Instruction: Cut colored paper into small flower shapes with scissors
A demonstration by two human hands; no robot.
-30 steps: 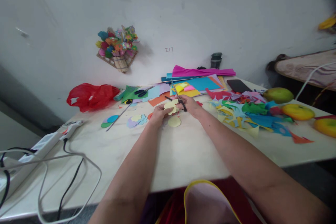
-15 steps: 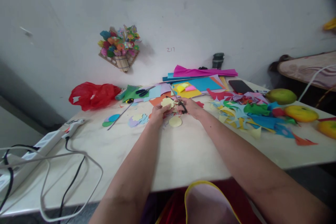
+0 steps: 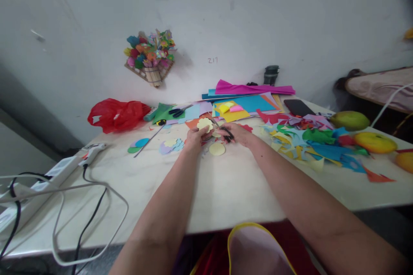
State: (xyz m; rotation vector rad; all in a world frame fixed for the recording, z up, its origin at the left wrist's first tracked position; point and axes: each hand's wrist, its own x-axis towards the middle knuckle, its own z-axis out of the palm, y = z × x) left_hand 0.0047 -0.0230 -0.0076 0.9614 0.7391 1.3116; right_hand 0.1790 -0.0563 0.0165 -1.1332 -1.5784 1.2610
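Observation:
My left hand (image 3: 195,137) pinches a pale yellow paper flower (image 3: 204,125) with a scalloped edge. Black-handled scissors (image 3: 227,135) are gripped in my right hand (image 3: 238,133), their blades pointing up and left beside the flower. Just below the hands lies a pale yellow paper circle (image 3: 217,149) on the table. Left of my left hand is a small group of scalloped paper flowers (image 3: 176,145) in lilac, blue and yellow. Farther left, a blue paper circle (image 3: 142,142) overlaps a green one. My fingertips are partly hidden by the paper and the scissors.
Paper scraps (image 3: 306,142) are heaped at the right, near several fruits (image 3: 374,142) and a phone (image 3: 297,108). Coloured sheets (image 3: 254,104) lie at the back. A red plastic bag (image 3: 119,115), a second pair of scissors (image 3: 177,112), and a power strip (image 3: 48,184) with cables stand left.
The scissors in my right hand have turned, their blades tilting more to the left. The flower in my left hand has shifted slightly. The whole view has moved a little.

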